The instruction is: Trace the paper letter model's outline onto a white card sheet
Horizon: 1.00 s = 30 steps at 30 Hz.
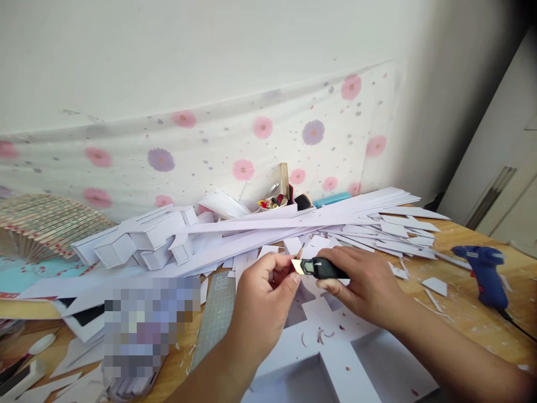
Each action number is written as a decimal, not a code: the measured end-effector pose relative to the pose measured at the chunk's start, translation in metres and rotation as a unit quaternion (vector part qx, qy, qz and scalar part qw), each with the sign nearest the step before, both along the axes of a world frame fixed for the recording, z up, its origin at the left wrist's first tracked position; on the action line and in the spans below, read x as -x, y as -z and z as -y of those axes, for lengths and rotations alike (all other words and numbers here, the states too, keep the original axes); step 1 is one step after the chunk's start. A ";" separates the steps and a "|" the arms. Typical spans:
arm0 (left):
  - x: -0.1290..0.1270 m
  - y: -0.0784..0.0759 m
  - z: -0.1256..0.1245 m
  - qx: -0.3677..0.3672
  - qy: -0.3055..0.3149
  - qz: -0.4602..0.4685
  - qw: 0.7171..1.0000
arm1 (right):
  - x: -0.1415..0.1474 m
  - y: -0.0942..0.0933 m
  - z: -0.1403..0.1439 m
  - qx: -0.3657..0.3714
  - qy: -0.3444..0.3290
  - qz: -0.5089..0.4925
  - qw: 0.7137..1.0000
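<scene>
Black cutter: right grip clasps it. Pencil: left grip pinches it. White model lies near, glue gun right.

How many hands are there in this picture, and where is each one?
2: the left hand, near the centre, pinching a thin stick; the right hand, to its right, holding a utility knife.

A white wall is covered along its lower part by a pale sheet printed with pink and purple flowers. A wooden tabletop is set before it; the upper right corner is darkened by shadow.
</scene>
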State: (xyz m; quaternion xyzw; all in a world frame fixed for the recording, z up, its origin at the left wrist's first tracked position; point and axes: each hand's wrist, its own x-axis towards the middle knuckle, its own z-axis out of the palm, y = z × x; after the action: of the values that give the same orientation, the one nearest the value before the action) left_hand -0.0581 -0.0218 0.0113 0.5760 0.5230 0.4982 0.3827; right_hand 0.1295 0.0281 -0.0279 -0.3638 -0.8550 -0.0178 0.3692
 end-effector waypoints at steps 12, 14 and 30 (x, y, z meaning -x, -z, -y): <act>0.002 0.001 0.001 0.005 0.002 -0.038 0.999 | -0.040 -0.001 -0.033 -0.012 0.276 -0.072 0.958; 0.002 0.004 -0.001 -0.002 -0.016 -0.037 0.999 | -0.039 -0.002 -0.030 -0.016 0.242 -0.064 0.968; -0.001 0.004 -0.002 -0.056 -0.037 -0.068 0.995 | -0.002 0.001 -0.003 -0.039 0.033 0.012 0.999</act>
State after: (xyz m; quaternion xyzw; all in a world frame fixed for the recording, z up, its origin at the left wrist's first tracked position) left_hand -0.0576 -0.0194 0.0071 0.6094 0.5404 0.4999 0.2945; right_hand 0.1314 0.0316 -0.0292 -0.3770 -0.8455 -0.0674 0.3721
